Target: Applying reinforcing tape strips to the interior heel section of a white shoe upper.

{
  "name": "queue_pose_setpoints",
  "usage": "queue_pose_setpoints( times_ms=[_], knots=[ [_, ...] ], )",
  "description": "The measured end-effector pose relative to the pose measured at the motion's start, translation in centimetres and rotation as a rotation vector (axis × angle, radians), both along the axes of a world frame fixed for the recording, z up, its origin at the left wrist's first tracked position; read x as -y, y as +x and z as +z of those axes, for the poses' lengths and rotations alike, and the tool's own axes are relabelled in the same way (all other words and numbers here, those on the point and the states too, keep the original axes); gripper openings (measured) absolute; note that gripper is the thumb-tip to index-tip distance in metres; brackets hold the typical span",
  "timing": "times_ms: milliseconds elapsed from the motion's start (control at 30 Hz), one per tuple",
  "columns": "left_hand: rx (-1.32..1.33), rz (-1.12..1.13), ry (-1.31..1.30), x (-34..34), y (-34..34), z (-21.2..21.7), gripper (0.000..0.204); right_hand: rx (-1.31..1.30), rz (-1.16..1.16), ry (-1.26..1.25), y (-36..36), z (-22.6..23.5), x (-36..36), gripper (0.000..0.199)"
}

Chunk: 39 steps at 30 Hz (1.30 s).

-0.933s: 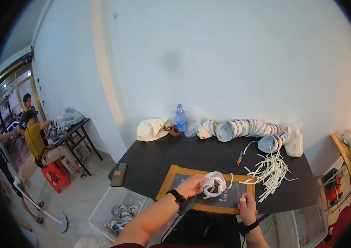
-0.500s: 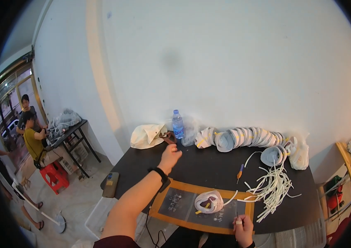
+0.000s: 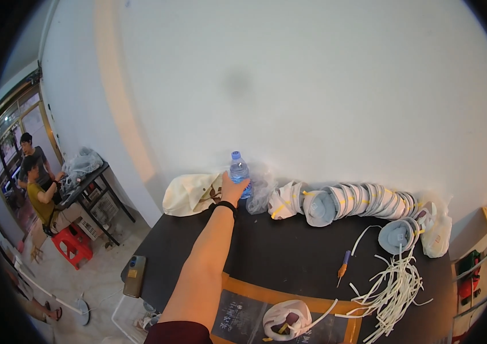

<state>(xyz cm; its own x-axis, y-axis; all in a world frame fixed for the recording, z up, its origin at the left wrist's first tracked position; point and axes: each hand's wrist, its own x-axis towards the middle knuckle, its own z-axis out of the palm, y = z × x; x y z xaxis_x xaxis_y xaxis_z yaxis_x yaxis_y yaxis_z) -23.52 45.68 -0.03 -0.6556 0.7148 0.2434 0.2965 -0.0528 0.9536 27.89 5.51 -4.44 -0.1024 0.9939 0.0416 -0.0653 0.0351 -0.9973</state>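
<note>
My left hand (image 3: 235, 189) reaches across the dark table to the clear blue-capped water bottle (image 3: 238, 166) by the wall. Its fingers curl about the bottle's lower part and partly cover it. Just left of this hand lies a cream cloth cap or bag (image 3: 189, 195). A crumpled clear plastic bag (image 3: 261, 192) is right of the bottle. Near the table's front, a round white fabric piece (image 3: 287, 319) with a brown-and-yellow part inside rests on a dark mat edged in orange tape (image 3: 243, 285). My right hand is out of view.
Nested white fabric cups (image 3: 358, 200) with grey linings run along the wall. Loose white strips (image 3: 395, 286) and an orange-and-blue pointed tool (image 3: 343, 268) lie at right. A phone (image 3: 135, 276) sits at the left edge. Two people (image 3: 40, 189) are beside another table (image 3: 97, 178).
My left hand has moved farther out, onto the bottle. My right hand, which held a thin dark tool near the mat, has left the view. The view has shifted.
</note>
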Motion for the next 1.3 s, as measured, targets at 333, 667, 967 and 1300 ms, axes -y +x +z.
queue_pose_setpoints(
  times_ms=[333, 667, 967, 1300],
  knots=[
    [-0.015, 0.056, 0.034, -2.6, 0.7, -0.6, 0.094, 0.009, -0.044, -0.028, -0.1, -0.2, -0.1, 0.008],
    [0.067, -0.009, 0.097, 2.0, 1.4, 1.2, 0.068, 0.021, -0.022, -0.031, -0.5, 1.1, -0.4, 0.008],
    [0.006, -0.278, 0.318, 15.1, 7.6, 10.1, 0.063, -0.084, 0.015, -0.043, -0.6, 1.9, -0.5, 0.009],
    [0.192, -0.696, 0.169, 39.7, 17.2, 8.2, 0.075, 0.427, 0.040, 0.451, -3.6, 11.1, 0.6, 0.024]
  ],
)
